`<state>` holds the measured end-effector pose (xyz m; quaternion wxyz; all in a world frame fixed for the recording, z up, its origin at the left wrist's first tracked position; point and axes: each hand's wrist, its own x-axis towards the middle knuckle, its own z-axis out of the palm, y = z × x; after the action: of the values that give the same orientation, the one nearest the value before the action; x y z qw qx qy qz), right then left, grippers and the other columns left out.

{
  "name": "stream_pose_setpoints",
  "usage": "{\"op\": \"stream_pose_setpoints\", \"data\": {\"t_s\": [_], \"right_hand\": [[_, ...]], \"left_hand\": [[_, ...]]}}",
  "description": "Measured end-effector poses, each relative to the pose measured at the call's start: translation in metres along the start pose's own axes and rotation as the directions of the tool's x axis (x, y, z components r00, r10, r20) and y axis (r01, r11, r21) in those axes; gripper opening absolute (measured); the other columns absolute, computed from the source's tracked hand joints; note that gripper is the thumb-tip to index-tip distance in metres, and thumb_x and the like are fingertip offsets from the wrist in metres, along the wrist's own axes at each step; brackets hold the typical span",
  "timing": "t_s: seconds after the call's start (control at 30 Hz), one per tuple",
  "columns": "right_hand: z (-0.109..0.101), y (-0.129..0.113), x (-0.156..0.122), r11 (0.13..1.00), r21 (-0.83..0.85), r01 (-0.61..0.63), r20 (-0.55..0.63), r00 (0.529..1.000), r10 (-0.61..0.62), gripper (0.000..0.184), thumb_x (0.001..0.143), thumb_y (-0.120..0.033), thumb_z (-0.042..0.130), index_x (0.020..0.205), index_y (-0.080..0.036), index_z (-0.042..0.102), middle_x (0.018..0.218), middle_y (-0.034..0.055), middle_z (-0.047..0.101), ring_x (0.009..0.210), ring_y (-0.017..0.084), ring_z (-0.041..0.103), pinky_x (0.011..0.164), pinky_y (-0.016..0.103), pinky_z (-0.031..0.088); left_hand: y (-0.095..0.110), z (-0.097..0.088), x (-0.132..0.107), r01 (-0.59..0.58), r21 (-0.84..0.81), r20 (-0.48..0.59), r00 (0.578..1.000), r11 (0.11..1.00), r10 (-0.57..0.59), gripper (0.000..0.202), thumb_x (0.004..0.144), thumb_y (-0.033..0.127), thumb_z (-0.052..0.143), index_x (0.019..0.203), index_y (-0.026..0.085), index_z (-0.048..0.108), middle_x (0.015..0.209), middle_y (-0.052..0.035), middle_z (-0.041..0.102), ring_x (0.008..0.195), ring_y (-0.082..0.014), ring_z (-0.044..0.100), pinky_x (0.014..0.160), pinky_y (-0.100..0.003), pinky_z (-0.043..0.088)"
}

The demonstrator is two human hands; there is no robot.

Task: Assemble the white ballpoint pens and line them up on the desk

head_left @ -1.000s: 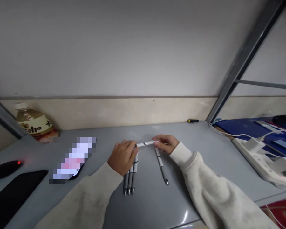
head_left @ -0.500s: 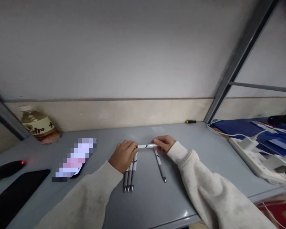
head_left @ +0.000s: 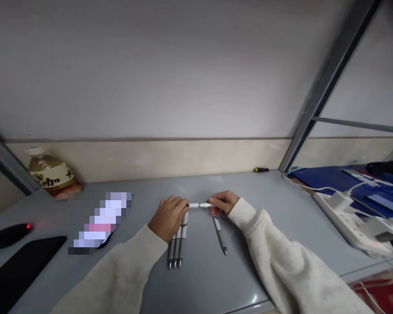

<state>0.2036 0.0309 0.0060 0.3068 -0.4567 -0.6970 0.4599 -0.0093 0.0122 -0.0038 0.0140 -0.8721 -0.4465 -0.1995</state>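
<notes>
A white pen [head_left: 196, 205] lies crosswise between my hands, a little above the grey desk. My left hand [head_left: 170, 218] is closed around its left end, hiding the tip. The fingers of my right hand [head_left: 224, 203] pinch its other end. Three white and grey pens [head_left: 176, 250] lie side by side under and in front of my left hand, metal tips toward me, their upper ends partly covered. One more pen [head_left: 220, 235] rests alone below my right hand, slightly slanted, its top end hidden by the fingers.
To the left are a phone [head_left: 101, 222] with a lit screen, a black mouse [head_left: 9, 233], a dark flat pad [head_left: 26, 270] and a drink bottle [head_left: 49, 172]. A small screwdriver [head_left: 261, 170] lies by the wall. A white power strip [head_left: 343, 222] with plugs and cables stands right.
Both hands still hold the pen between them, with only a slight shift of the right fingers. The whole view has moved a little.
</notes>
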Motion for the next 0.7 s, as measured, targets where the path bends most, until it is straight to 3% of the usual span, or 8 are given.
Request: {"op": "stream_pose_setpoints", "data": {"t_s": [0.13, 0.23, 0.43, 0.57, 0.7], "right_hand": [[0.000, 0.000, 0.001, 0.992, -0.098, 0.085, -0.077, 0.993, -0.093, 0.009, 0.061, -0.021, 0.063, 0.066, -0.014, 0.061, 0.055, -0.0022, 0.056, 0.049, 0.008, 0.045, 0.047, 0.020, 0.035], [-0.002, -0.001, 0.002, 0.959, -0.243, 0.146, -0.134, 0.974, -0.183, 0.013, 0.053, -0.009, 0.065, 0.062, -0.015, 0.060, 0.056, -0.0036, 0.055, 0.050, 0.007, 0.044, 0.049, 0.018, 0.035], [-0.010, 0.003, 0.006, 0.776, -0.557, 0.295, -0.129, 0.893, -0.432, 0.018, 0.052, 0.000, 0.061, 0.060, -0.015, 0.059, 0.059, -0.0026, 0.055, 0.055, 0.009, 0.047, 0.055, 0.019, 0.040], [-0.017, 0.008, 0.007, 0.692, -0.680, 0.241, -0.106, 0.902, -0.419, 0.032, 0.054, 0.001, 0.062, 0.082, -0.016, 0.065, 0.066, -0.0007, 0.058, 0.056, 0.010, 0.051, 0.057, 0.021, 0.042], [-0.024, 0.009, 0.007, 0.617, -0.764, 0.191, -0.076, 0.922, -0.380, 0.022, 0.059, -0.004, 0.066, 0.075, -0.019, 0.070, 0.073, 0.0027, 0.061, 0.060, 0.012, 0.055, 0.058, 0.022, 0.042]], "left_hand": [[0.001, 0.000, -0.001, -0.008, -0.030, 0.013, 1.000, 1.000, 0.009, 0.025, 0.092, 0.025, 0.029, 0.086, 0.019, 0.053, 0.081, -0.0030, 0.059, 0.080, -0.0203, 0.050, 0.069, -0.032, 0.035], [0.001, 0.000, -0.002, 0.000, -0.069, 0.018, 1.000, 0.998, 0.001, 0.026, 0.092, 0.025, 0.029, 0.088, 0.019, 0.054, 0.081, -0.0029, 0.060, 0.080, -0.0203, 0.050, 0.069, -0.033, 0.035], [-0.001, -0.002, -0.002, -0.012, -0.119, -0.002, 1.000, 0.993, 0.011, 0.030, 0.090, 0.023, 0.029, 0.109, 0.025, 0.053, 0.085, -0.0022, 0.061, 0.084, -0.0202, 0.051, 0.073, -0.034, 0.036], [-0.002, -0.005, -0.002, 0.038, -0.087, 0.016, 0.999, 0.995, -0.037, 0.032, 0.090, 0.022, 0.028, 0.108, 0.024, 0.055, 0.085, -0.0030, 0.061, 0.085, -0.0209, 0.051, 0.072, -0.034, 0.035], [-0.002, -0.008, -0.001, 0.101, -0.033, 0.029, 0.995, 0.994, -0.100, 0.030, 0.088, 0.020, 0.030, 0.104, 0.024, 0.055, 0.086, -0.0033, 0.061, 0.087, -0.0221, 0.052, 0.072, -0.035, 0.035]]}}
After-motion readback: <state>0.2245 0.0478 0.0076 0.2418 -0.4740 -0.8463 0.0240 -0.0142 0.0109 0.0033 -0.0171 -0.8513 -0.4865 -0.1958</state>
